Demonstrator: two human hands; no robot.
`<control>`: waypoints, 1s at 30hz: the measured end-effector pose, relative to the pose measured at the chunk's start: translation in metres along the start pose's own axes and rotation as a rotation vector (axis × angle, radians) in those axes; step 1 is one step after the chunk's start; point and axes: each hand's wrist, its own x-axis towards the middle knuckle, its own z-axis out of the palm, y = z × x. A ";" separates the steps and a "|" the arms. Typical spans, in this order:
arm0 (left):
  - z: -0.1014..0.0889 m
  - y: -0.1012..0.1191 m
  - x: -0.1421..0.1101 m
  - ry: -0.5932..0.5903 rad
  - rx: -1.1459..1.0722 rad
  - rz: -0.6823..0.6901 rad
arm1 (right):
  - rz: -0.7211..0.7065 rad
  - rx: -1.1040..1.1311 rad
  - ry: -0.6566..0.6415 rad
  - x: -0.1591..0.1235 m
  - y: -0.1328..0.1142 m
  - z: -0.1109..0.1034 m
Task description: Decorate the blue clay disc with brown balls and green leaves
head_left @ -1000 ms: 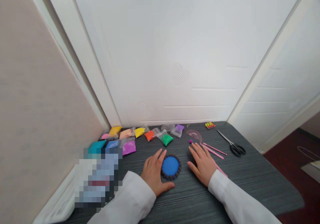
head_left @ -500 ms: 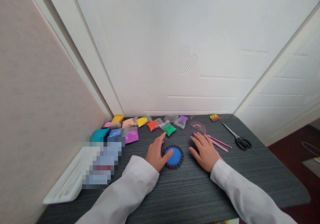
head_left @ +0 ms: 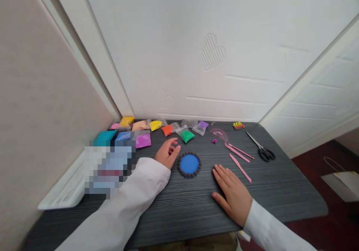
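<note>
On the dark, streaky-grained worktop (head_left: 179, 210), here's a round, flat blue disc (head_left: 189, 163), matte and smooth, ringed by a bumpy border of dark little balls (head_left: 189, 175), lying between the two hands! The left hand (head_left: 168, 152) is just beside it, free and loosely curled, thumb towards the ring. Over to the right hand (head_left: 232, 195): palm down, released, fingers outstretched. Near it, a slim pink blade-shaped tool (head_left: 240, 168), and beyond that, two thin pink sticks (head_left: 238, 153) by a clear, curved protractor (head_left: 219, 134) and a small purple lump (head_left: 214, 141). Farther right, scissors (head_left: 260, 147), slender metal blades, black looped handles. And at the back, glossy see-through packets, green (head_left: 187, 135), orange (head_left: 167, 130), yellow (head_left: 156, 125), soft and pillowy!
</note>
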 end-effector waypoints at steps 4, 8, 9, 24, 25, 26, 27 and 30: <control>-0.002 0.000 0.002 -0.068 0.014 -0.011 | 0.046 0.021 -0.019 0.025 0.008 -0.001; 0.001 -0.007 0.003 -0.015 0.018 -0.032 | 0.107 -0.006 0.030 0.068 0.025 -0.001; 0.001 -0.008 0.003 -0.010 0.014 -0.030 | 0.115 -0.019 0.044 0.074 0.028 -0.001; -0.003 -0.004 0.002 -0.075 0.034 -0.010 | 0.038 -0.052 -0.052 0.018 0.007 0.000; -0.003 -0.005 0.003 -0.062 0.032 -0.007 | 0.055 -0.060 -0.034 0.030 0.011 0.000; -0.002 -0.007 0.003 -0.050 0.027 -0.005 | 0.066 -0.072 -0.019 0.042 0.016 0.000; -0.001 -0.009 0.003 -0.039 0.020 -0.004 | 0.076 -0.088 0.005 0.053 0.021 0.000; 0.000 -0.015 0.004 -0.021 -0.010 -0.007 | 0.100 -0.121 0.039 0.072 0.029 0.000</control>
